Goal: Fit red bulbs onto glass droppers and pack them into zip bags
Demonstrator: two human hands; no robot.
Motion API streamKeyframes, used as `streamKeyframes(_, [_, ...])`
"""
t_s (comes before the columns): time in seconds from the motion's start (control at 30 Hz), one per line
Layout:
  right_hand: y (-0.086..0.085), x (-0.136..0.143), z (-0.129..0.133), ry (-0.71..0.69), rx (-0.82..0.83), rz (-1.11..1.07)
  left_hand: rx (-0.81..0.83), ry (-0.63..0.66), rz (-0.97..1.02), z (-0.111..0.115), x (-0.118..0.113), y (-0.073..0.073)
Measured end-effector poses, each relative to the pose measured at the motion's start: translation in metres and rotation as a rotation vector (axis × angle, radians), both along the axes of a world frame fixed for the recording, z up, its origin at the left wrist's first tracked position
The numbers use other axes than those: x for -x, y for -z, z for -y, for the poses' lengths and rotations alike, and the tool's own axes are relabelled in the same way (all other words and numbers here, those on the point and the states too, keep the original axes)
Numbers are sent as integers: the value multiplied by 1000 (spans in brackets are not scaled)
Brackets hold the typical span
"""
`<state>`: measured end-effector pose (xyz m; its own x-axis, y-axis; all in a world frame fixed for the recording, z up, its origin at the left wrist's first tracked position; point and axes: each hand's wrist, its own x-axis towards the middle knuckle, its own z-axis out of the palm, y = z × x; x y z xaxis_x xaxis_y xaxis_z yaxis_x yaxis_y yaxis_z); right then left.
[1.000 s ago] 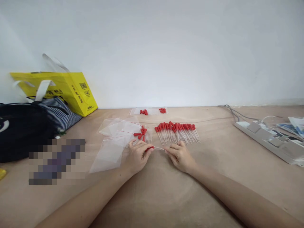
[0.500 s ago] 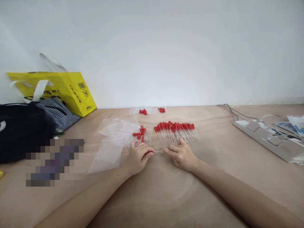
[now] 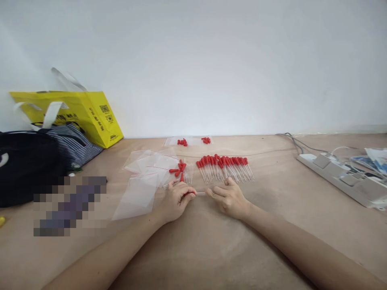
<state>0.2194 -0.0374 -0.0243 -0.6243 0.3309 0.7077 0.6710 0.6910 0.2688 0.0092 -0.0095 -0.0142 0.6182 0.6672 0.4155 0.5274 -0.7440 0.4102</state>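
My left hand (image 3: 179,200) is closed on a red rubber bulb (image 3: 189,193), mostly hidden by the fingers. A thin clear tube (image 3: 200,194) runs from the bulb to my right hand (image 3: 229,198), whose fingers pinch its other end. Beyond my right hand lies a row of droppers with red bulbs (image 3: 223,161), side by side. Just past my left hand are loose red bulbs (image 3: 178,171) and several clear tubes (image 3: 189,172).
Clear zip bags (image 3: 137,195) lie overlapped at the left. Farther back, another bag (image 3: 193,141) bears small red bulbs. A yellow bag (image 3: 90,117) and a dark bag (image 3: 30,169) stand far left; a power strip (image 3: 341,181) is at right.
My right hand has shifted very slightly left, and less of the tube shows between my hands. My left hand has hardly moved.
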Motion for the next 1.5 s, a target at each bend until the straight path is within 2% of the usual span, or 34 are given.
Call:
streamKeyframes(0.17, [1,2,2,-27,120,-51,-109,17,-47,5,-2,-2])
streamKeyframes(0.4, [1,9,5,-30,343,-109,-160,51,-80,9,-3,-4])
streamKeyframes(0.63, [0,12,5,13,468,-113,-164,30,-109,8,-4,-4])
streamKeyframes(0.87, [-2,7,2,29,584,-115,-94,-16,-86,1,-1,-3])
streamKeyframes(1.27, [3,11,5,8,614,-175,-157,-37,-10,7,-5,-2])
streamKeyframes(1.5, [-3,10,2,47,532,-87,-109,-85,-21,2,-6,1])
